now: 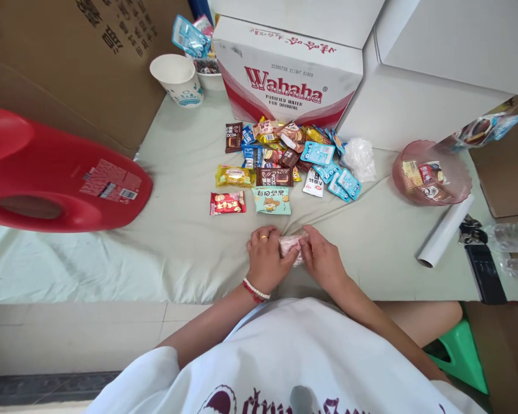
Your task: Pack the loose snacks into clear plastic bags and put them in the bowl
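Observation:
My left hand [266,257], with a ring and a red-and-white bracelet, and my right hand [322,257] are both closed on a small pinkish wrapped packet [292,245] held between them on the pale green cloth [176,230]. Just beyond my hands lies a heap of snack packets [285,158]: a red one [227,202], a light green one [272,200], a yellow one [234,175], brown cocoa ones and several light blue ones.
A Wahaha cardboard box [287,72] stands behind the heap. A paper cup [178,77] is at back left, a red plastic jug [47,172] at left. A pink bowl [431,172] with packets, a white roll [445,231] and bottles [511,237] are at right.

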The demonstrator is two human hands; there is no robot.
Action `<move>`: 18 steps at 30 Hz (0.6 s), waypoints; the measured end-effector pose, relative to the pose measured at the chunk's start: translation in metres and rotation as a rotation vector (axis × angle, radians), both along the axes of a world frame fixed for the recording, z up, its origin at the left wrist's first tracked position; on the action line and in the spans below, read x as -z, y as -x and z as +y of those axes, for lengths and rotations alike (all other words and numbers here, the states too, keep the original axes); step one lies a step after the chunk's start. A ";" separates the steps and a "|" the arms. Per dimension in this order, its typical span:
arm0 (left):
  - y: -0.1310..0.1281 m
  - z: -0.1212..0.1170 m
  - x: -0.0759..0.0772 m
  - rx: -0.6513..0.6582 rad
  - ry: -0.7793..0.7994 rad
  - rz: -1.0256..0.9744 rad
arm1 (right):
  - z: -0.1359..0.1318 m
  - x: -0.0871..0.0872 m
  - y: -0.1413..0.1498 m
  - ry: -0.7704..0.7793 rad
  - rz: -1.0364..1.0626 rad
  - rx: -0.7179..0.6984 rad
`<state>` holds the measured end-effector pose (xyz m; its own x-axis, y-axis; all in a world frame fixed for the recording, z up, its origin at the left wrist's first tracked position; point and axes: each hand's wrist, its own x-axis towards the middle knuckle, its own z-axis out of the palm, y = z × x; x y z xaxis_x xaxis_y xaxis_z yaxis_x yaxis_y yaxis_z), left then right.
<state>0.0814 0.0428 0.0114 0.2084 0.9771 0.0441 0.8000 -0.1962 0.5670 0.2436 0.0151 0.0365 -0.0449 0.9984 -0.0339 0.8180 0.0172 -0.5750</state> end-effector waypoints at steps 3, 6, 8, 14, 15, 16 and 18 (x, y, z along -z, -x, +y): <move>-0.007 -0.004 -0.007 -0.022 -0.027 -0.098 | -0.009 -0.005 -0.001 -0.075 0.137 -0.001; -0.017 -0.008 -0.013 -0.020 -0.185 -0.148 | -0.017 -0.004 -0.001 -0.046 0.346 0.105; -0.026 -0.011 -0.014 0.051 -0.333 -0.094 | -0.019 0.003 0.000 0.043 0.566 0.191; -0.034 -0.018 -0.003 0.349 -0.340 -0.300 | -0.016 0.022 -0.007 0.226 0.970 0.324; -0.032 -0.018 -0.001 0.365 -0.310 -0.411 | -0.015 0.021 -0.007 0.249 0.978 0.312; -0.030 -0.017 0.001 0.374 -0.274 -0.528 | -0.013 0.019 -0.007 0.265 0.988 0.293; -0.026 -0.015 0.002 0.380 -0.168 -0.751 | -0.011 0.016 -0.004 0.270 1.031 0.252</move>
<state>0.1072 0.0279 0.0093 0.3779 0.8149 0.4394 0.0874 -0.5039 0.8594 0.2478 0.0039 0.0210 0.0274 0.9481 -0.3169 -0.0957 -0.3130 -0.9449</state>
